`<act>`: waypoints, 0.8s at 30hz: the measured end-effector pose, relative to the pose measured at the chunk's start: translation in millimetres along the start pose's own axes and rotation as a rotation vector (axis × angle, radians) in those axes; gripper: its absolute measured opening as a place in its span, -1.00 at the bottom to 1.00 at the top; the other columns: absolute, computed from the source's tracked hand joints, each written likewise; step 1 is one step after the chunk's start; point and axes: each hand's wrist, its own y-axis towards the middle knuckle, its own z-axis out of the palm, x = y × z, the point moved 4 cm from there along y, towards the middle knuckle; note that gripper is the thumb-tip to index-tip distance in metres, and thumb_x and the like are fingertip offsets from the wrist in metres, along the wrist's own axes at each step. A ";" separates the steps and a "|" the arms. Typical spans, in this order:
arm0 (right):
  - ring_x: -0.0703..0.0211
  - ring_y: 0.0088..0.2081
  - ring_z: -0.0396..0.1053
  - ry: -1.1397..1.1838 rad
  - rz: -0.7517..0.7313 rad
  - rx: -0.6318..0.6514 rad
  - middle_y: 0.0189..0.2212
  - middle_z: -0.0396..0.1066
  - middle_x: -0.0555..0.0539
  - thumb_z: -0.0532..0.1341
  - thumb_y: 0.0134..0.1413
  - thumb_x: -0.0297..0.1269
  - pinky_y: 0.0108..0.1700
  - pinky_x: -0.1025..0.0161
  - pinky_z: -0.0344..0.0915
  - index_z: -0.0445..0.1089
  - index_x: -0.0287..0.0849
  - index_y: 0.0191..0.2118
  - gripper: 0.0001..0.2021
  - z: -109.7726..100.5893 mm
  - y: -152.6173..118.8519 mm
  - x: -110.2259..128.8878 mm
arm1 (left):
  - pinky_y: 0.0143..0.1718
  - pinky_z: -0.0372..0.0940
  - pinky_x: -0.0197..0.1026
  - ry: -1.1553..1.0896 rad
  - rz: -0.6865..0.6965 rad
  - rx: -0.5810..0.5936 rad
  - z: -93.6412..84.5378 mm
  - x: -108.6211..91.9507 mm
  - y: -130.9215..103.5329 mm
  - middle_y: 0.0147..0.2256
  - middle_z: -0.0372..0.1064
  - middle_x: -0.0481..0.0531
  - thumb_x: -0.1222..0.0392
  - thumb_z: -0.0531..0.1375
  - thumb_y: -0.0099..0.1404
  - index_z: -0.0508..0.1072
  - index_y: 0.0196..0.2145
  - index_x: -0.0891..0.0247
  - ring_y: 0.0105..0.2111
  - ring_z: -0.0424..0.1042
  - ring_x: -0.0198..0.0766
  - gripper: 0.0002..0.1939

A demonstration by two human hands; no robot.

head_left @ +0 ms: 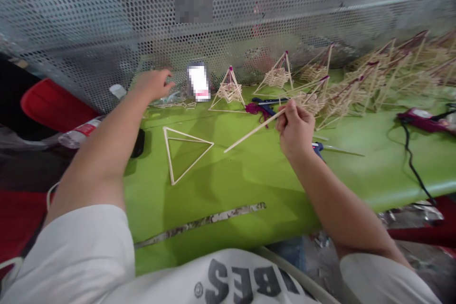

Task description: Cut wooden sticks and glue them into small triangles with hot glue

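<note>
My right hand point(297, 130) pinches a thin wooden stick point(249, 133), which points down to the left above the green tabletop. At the back left my left hand point(155, 86) reaches over short stick pieces point(181, 104) and clear plastic, its thumb and fingers apart with nothing visible between them. Between the arms lies a triangular stick frame point(192, 164), joined at its corners with one more stick across it. A finished-looking stick pyramid point(230, 88) with a purple tip stands at the back. Beside my right hand are purple yarn point(253, 108) and a dark blue tool point(317, 148), partly hidden.
Several more stick pyramids point(342, 92) crowd the back right. A lit phone point(198, 81) leans against the perforated metal panel point(149, 4). A patterned strip point(213, 218) lies near the front edge. A plastic bottle point(80, 133) is at left, a purple device with cord point(420, 118) at right.
</note>
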 end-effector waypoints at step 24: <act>0.29 -0.56 0.35 -0.116 0.061 0.788 -0.50 0.55 -0.01 0.26 0.47 0.22 -0.53 0.30 0.21 0.58 -0.13 -0.23 -0.52 61.0 -131.5 -18.1 | -0.24 0.61 -0.11 -1.834 0.001 0.223 46.5 -232.8 -362.1 -0.31 0.65 0.07 -0.24 0.27 0.56 0.42 -0.08 0.21 -0.35 0.69 -0.15 -0.58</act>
